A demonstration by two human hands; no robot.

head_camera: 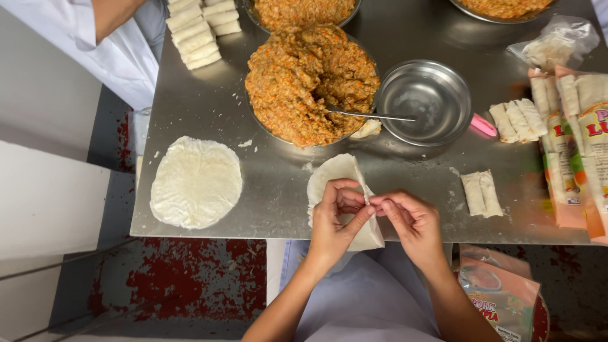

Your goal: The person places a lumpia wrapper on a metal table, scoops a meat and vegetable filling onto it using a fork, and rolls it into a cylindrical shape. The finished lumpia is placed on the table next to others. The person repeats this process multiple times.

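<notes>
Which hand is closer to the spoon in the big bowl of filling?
The right hand, probably. The spoon has its handle pointing right, over the empty metal bowl, nearly straight above that hand. The left hand lies further left, pinching the wrapper.

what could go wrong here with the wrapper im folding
The thin wrapper is pinched between the fingertips of the left hand and right hand, so it might tear. Its lower corner hangs past the table edge and could droop or slip. The spoon bridges the filling bowl and the empty bowl; a bump may tip it.
</notes>
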